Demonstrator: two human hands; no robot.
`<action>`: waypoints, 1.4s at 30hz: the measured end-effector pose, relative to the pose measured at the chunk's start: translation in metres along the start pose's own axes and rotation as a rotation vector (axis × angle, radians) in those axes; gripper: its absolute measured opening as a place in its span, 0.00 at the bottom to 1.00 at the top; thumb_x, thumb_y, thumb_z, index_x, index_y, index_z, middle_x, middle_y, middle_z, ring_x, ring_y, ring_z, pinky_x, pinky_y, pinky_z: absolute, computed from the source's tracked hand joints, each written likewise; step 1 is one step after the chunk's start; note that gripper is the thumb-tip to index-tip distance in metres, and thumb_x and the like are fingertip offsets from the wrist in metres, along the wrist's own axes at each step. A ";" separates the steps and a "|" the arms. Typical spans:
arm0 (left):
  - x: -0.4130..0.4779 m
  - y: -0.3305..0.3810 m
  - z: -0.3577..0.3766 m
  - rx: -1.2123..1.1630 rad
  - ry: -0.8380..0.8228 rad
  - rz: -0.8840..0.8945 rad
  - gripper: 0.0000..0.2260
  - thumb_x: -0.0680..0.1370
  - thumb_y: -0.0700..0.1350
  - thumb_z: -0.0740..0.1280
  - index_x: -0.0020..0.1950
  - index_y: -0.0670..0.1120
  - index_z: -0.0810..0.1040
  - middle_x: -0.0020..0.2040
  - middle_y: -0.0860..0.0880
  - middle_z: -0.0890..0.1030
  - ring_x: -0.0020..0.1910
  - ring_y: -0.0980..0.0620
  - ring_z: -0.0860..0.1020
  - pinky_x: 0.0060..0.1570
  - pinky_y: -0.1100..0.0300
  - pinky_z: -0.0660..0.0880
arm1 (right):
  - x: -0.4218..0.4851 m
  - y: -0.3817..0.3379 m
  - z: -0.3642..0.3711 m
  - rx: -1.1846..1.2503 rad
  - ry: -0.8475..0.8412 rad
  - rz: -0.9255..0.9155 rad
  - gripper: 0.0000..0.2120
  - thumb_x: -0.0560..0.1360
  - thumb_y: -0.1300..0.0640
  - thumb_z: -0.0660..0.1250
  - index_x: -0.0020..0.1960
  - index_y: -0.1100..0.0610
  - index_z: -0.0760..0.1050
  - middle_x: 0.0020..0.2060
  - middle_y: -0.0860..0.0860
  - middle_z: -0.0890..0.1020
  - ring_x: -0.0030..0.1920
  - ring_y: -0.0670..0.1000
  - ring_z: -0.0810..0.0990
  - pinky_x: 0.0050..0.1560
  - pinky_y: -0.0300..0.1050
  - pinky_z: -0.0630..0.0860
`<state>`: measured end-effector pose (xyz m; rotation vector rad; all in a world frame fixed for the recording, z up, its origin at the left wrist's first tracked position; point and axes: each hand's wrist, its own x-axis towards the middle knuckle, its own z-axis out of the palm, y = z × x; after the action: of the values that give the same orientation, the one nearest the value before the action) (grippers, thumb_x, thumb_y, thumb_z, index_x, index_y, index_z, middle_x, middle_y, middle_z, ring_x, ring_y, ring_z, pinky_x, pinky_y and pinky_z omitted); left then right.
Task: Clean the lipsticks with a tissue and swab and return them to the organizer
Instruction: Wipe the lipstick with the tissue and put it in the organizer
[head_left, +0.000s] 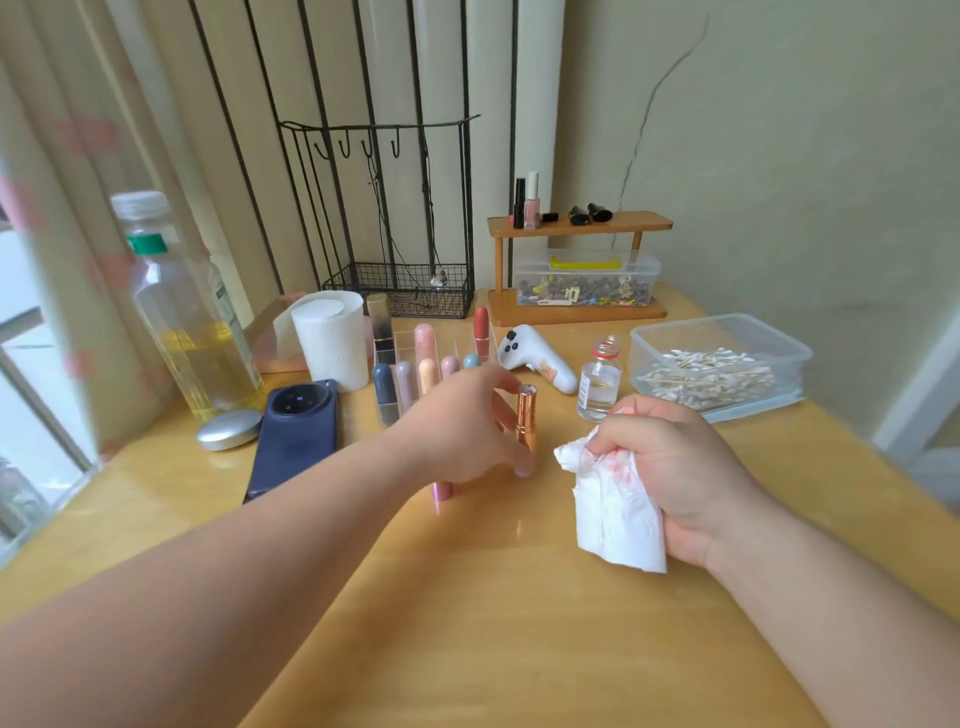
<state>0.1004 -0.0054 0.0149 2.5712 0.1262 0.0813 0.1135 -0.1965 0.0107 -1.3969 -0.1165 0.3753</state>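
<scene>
At the centre of the frame a rose-gold lipstick (526, 423) is stood upright on the wooden table (467, 597) with its top uncovered. It is pinched by the left hand (462, 426) between curled fingers and thumb. At centre right a crumpled tissue (618, 512), marked with red smears, is gripped in the closed right hand (675, 467). From those smears it is judged that tissue wiping has been begun on at least one lipstick.

Just below the left hand a pink piece (442, 489) is seen (a cap or a second lipstick; which cannot be told). Above the hand, the clear organizer (387, 413) is filled with several lipsticks in a row, though whether these have been cleaned cannot be judged.

At the right of the frame the tub of swabs (675, 338) is set well apart from both hands, and no swab is held. The swab step is therefore taken as not yet done for the rose-gold lipstick. Its capping and return to the organizer are also left.
</scene>
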 end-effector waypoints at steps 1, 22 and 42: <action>0.001 0.001 0.002 -0.008 0.012 0.006 0.37 0.62 0.51 0.83 0.68 0.54 0.73 0.43 0.63 0.80 0.51 0.59 0.79 0.53 0.59 0.77 | 0.000 0.000 0.000 0.003 -0.006 0.001 0.11 0.69 0.74 0.63 0.34 0.60 0.68 0.28 0.55 0.69 0.27 0.55 0.71 0.33 0.46 0.71; -0.098 -0.014 0.016 -1.297 -0.033 -0.072 0.11 0.71 0.36 0.76 0.50 0.34 0.81 0.41 0.38 0.83 0.45 0.40 0.81 0.50 0.48 0.81 | -0.016 0.001 0.018 0.238 -0.165 -0.086 0.09 0.64 0.65 0.71 0.42 0.59 0.75 0.38 0.59 0.81 0.40 0.56 0.81 0.44 0.48 0.75; -0.089 -0.029 0.043 -1.481 -0.089 -0.045 0.17 0.75 0.42 0.70 0.61 0.35 0.78 0.59 0.26 0.77 0.52 0.37 0.77 0.48 0.48 0.77 | -0.008 0.021 0.021 0.468 -0.415 0.132 0.23 0.70 0.53 0.72 0.61 0.65 0.79 0.59 0.69 0.79 0.59 0.66 0.80 0.62 0.69 0.72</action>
<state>0.0138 -0.0139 -0.0397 1.0905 0.0475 0.0202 0.0960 -0.1771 -0.0045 -0.8534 -0.2588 0.7496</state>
